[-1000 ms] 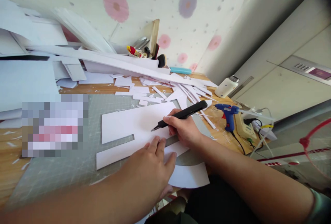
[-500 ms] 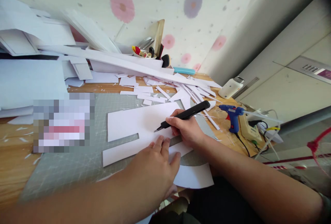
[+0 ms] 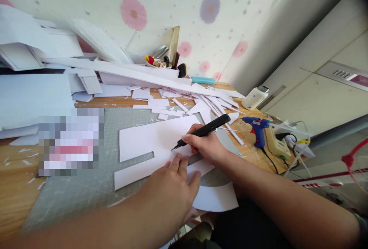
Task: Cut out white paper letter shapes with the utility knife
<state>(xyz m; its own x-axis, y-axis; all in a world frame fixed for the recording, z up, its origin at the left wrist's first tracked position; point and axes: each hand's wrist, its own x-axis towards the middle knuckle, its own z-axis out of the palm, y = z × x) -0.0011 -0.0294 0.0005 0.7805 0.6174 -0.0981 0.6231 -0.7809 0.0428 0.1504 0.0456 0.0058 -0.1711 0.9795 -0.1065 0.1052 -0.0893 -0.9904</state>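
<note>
My right hand [image 3: 205, 141] is closed around a black craft knife [image 3: 205, 130], its handle slanting up to the right. The blade tip meets, or hovers just over, a white foam board sheet [image 3: 143, 138]; contact is hard to judge. My left hand [image 3: 175, 176] lies with fingers stretched out on the board's near part, just below the blade. A narrow slot opens into the sheet from its left side, and another gap shows right of my left fingers. Under the sheet is a grey-green cutting mat [image 3: 94, 191]. A curved white piece [image 3: 217, 197] lies at the near edge, partly behind my left hand.
White offcuts [image 3: 201, 105] litter the table behind the mat. A blue glue gun [image 3: 258, 128] stands at the right beside a power strip [image 3: 274, 141] and a white bottle [image 3: 255, 97]. Large white boards [image 3: 34, 95] pile up at the left, near a pixelated patch.
The view has tilted slightly, so much of the scene sits a little lower. Both hands and the knife keep nearly the same place on the board.
</note>
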